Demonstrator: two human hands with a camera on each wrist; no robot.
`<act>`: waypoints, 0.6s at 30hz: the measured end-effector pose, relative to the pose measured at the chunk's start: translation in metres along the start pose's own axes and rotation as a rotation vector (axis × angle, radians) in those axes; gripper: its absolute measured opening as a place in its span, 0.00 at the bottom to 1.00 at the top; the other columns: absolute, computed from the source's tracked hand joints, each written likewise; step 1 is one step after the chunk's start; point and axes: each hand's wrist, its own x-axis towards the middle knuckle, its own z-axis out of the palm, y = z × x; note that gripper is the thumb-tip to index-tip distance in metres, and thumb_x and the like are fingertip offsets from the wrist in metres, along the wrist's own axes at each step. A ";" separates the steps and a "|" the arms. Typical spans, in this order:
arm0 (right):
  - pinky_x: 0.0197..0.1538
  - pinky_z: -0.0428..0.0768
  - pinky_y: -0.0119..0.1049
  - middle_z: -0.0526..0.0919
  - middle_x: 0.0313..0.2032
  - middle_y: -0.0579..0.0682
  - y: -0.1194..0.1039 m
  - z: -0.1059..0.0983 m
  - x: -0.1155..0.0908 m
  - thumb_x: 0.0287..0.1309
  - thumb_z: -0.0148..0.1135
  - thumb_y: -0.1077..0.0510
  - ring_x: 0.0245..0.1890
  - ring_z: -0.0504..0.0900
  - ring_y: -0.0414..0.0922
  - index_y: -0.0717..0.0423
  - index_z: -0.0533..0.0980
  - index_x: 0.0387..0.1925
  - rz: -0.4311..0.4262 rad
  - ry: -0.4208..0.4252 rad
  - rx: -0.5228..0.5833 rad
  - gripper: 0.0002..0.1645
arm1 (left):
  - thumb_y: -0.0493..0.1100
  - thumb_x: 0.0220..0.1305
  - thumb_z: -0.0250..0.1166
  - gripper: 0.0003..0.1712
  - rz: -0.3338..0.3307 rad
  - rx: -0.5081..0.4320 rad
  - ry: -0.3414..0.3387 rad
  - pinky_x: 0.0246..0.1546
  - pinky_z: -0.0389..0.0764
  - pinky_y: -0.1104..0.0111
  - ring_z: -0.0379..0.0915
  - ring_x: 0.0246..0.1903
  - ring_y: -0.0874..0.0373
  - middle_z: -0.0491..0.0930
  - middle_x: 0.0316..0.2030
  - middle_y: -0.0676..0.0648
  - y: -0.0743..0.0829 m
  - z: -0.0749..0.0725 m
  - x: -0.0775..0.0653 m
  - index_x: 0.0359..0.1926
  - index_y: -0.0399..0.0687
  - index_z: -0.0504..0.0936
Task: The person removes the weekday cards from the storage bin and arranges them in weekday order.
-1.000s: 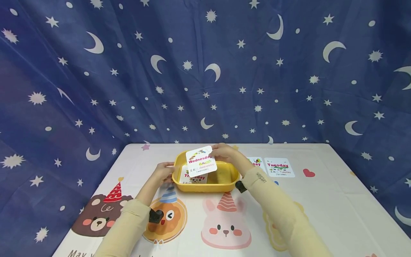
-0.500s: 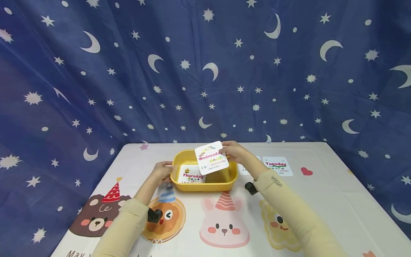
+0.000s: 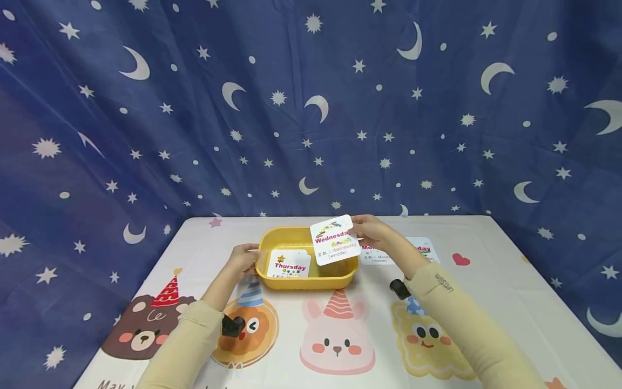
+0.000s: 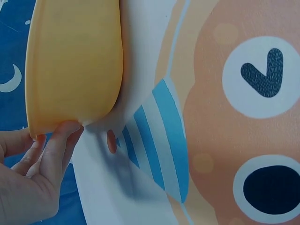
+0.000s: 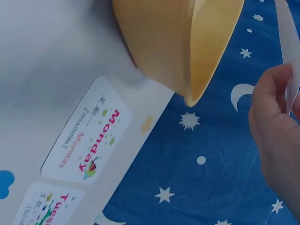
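A white card printed "Wednesday" point(image 3: 335, 240) is pinched at its right edge by my right hand point(image 3: 373, 231), raised over the right part of a yellow plastic tub point(image 3: 303, 283). In the right wrist view the card shows edge-on between thumb and fingers. At the tub's left end my left hand point(image 3: 243, 258) grips the rim; the left wrist view has its fingers point(image 4: 60, 140) against the outer wall. Inside the tub, on the left, lies a "Thursday" card point(image 3: 289, 263) with another card edge peeking from beneath it.
Right of the tub, a "Monday" card point(image 5: 89, 136) and a "Tuesday" card point(image 5: 47, 206) lie side by side on the cartoon-printed tablecloth point(image 3: 486, 302). My right forearm partly covers them in the head view. A dark blue star-and-moon curtain point(image 3: 311, 108) hangs behind the table.
My right hand has carried the "Wednesday" card rightward across the tub, uncovering the "Thursday" card. My left hand has stayed at the tub's left end.
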 end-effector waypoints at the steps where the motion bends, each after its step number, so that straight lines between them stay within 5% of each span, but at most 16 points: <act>1: 0.46 0.83 0.35 0.68 0.61 0.65 0.001 -0.002 -0.002 0.63 0.49 0.69 0.41 0.78 0.43 0.67 0.52 0.69 -0.006 0.000 -0.003 0.34 | 0.30 0.64 0.50 0.25 -0.002 0.002 0.002 0.21 0.83 0.70 0.77 0.22 0.61 0.73 0.51 0.27 0.000 0.000 0.000 0.63 0.27 0.63; 9: 0.42 0.84 0.31 0.78 0.49 0.59 0.014 -0.023 -0.022 0.63 0.50 0.68 0.36 0.81 0.38 0.74 0.59 0.63 -0.089 -0.011 -0.053 0.28 | 0.31 0.65 0.50 0.25 -0.012 0.015 0.001 0.23 0.84 0.70 0.78 0.25 0.60 0.72 0.53 0.28 0.002 0.002 0.000 0.63 0.29 0.63; 18: 0.41 0.84 0.34 0.81 0.37 0.44 0.029 -0.053 -0.047 0.65 0.51 0.65 0.34 0.82 0.37 0.72 0.57 0.64 -0.083 0.026 -0.077 0.29 | 0.31 0.66 0.49 0.25 -0.015 0.031 0.000 0.23 0.83 0.72 0.78 0.27 0.60 0.68 0.58 0.27 0.000 0.000 0.001 0.64 0.30 0.62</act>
